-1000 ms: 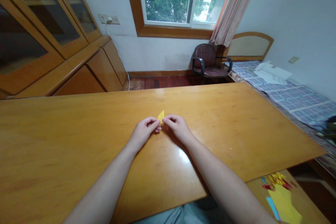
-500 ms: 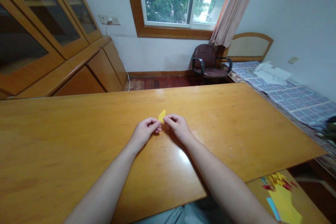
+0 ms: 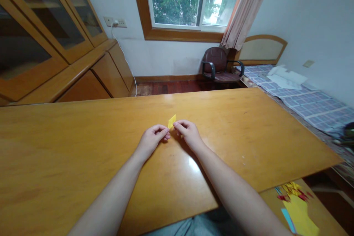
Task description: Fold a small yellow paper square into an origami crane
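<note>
A small folded piece of yellow paper (image 3: pixel 172 121) is held up just above the wooden table (image 3: pixel 69 155), between my two hands. My right hand (image 3: pixel 188 132) pinches its right side between thumb and fingertips. At its lower left corner, my left hand (image 3: pixel 153 138) is closed, thumb against the fingers, with the paper's tip at the thumb. How the folds run cannot be made out at this size.
On a lower surface at the bottom right lie yellow paper sheets (image 3: pixel 300 215), a blue sheet (image 3: pixel 288 219) and several small yellow and red folded pieces (image 3: pixel 294 190). A brown armchair (image 3: pixel 217 64) stands beyond the table, beside a bed (image 3: pixel 312 105).
The yellow paper has shifted slightly to the right and tilted a little more. My right hand has moved marginally right with it; my left hand has hardly moved.
</note>
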Tool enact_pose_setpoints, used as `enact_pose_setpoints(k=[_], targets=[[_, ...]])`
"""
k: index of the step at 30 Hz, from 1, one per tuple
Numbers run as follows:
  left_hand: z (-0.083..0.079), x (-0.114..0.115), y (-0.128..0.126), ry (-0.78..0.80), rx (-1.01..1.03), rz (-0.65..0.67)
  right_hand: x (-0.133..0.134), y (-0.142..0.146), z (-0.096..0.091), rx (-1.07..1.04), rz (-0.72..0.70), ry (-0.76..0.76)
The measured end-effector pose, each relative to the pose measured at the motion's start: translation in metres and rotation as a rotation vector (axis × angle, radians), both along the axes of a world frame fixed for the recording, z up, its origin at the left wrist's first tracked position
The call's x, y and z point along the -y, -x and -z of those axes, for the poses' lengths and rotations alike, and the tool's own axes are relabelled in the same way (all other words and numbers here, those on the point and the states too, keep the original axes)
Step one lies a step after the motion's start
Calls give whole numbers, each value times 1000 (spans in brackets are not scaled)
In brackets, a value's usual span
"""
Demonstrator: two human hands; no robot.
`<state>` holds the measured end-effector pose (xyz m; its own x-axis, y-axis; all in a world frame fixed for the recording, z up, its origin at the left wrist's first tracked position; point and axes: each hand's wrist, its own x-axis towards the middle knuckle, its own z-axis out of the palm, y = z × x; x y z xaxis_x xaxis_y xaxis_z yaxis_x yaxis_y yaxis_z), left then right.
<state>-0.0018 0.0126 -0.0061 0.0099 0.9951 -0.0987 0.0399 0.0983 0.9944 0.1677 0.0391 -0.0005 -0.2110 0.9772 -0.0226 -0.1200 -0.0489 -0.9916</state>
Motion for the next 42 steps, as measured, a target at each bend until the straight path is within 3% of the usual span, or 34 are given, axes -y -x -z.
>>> enact_pose_setpoints(k=[5,11,16,27,34,42], targets=[[1,0,-1,-8,25,1,0,1,2,15,-3,-23],[-2,1,-3,-132,64,-134,-2,2,14,100,-33,-105],[-4,2,-2,-183,0,-81,-1,2,12,71,-72,-91],[-9,4,-3,-254,-8,-100,0,-1,6,41,-96,-88],[-5,4,-2,-290,27,-53,1,-2,6,55,-105,-92],[-7,5,-4,-225,28,-52,1,-2,6,69,-98,-115]])
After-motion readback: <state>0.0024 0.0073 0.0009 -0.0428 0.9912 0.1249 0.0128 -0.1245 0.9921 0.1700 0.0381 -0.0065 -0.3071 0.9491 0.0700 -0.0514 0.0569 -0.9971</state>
